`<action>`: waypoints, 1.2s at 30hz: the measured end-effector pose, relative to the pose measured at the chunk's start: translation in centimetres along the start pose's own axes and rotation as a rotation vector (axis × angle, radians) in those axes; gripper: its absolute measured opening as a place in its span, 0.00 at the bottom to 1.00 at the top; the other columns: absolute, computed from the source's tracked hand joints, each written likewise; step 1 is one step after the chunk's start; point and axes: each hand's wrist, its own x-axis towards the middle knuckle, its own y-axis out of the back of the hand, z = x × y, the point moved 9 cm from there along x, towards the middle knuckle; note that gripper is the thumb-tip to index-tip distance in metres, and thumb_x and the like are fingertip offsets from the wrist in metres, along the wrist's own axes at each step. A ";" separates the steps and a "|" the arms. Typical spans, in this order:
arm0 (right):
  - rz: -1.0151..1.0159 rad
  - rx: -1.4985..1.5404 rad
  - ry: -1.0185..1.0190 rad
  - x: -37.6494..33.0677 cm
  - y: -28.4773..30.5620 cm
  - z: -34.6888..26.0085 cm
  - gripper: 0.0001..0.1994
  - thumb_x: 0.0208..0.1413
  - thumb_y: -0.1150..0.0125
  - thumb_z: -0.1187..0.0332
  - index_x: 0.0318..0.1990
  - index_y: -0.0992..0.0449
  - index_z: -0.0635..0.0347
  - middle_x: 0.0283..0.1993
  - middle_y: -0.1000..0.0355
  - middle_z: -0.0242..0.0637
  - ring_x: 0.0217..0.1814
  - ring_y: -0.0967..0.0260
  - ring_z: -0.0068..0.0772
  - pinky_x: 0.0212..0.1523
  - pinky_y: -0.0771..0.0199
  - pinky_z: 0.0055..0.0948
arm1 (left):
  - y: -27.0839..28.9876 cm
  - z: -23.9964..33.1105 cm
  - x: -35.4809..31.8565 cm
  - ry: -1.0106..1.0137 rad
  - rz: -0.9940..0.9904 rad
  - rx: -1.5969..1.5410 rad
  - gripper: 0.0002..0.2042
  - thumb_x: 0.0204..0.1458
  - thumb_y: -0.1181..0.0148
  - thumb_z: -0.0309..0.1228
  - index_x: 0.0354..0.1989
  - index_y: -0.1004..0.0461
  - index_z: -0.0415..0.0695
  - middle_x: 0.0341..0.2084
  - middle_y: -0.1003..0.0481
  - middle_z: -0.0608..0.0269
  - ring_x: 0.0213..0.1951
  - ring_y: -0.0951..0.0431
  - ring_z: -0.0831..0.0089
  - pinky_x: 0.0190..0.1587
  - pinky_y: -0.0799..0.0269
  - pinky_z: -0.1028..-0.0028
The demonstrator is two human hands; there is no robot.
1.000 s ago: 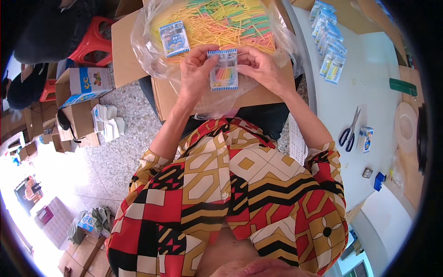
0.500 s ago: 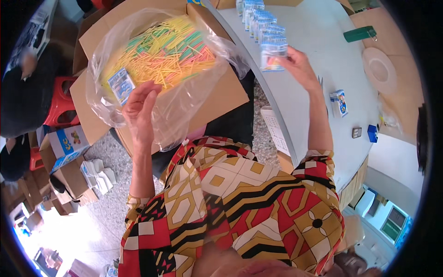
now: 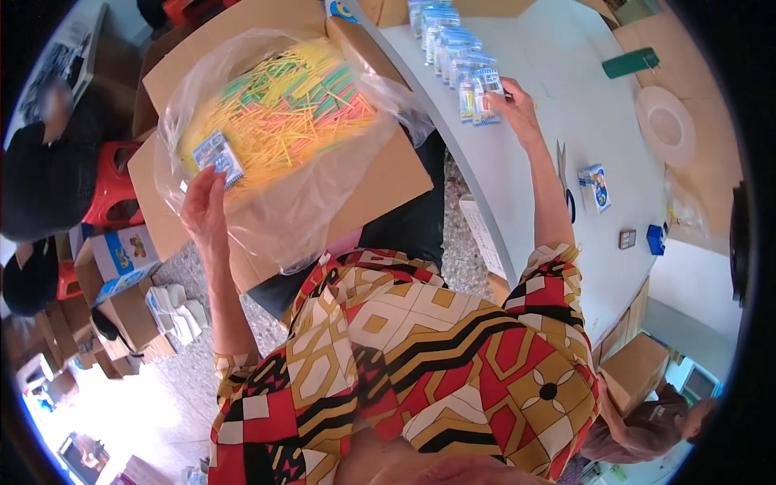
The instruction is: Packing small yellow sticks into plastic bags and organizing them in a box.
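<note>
Just ahead of the left fingers [image 3: 214,175], and far from the right fingers [image 3: 508,84], one blue-and-white packet [image 3: 213,149] lies on the coloured sticks [image 3: 299,101], its long axis slanting from upper left to lower right. The left fingers are nearly together at its near edge and the right ones bent at a second packet [image 3: 488,81] on the desk [image 3: 550,44]; for neither can I tell a firm grip. I count one pair of scissors [image 3: 561,158]; the row of packets [image 3: 455,40] overlaps too much for counting.

The packets [image 3: 457,52] look like glossy film, the bag [image 3: 303,214] shiny, crinkled plastic – the box [image 3: 392,170] matt cardboard, the desk [image 3: 558,48] smooth, the stool [image 3: 113,190] glossy plastic, the shirt [image 3: 461,347] cloth
</note>
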 end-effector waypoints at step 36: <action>-0.430 -0.315 0.841 1.6 -41.4 -20.6 0.20 0.43 0.38 0.68 0.45 0.31 0.63 0.48 0.35 0.44 0.52 0.39 0.47 0.53 0.38 0.36 | 1.3 -0.6 3.1 -0.056 0.253 0.859 0.28 0.33 0.31 0.39 0.42 0.36 0.40 0.39 0.32 0.52 0.40 0.28 0.53 0.41 0.32 0.61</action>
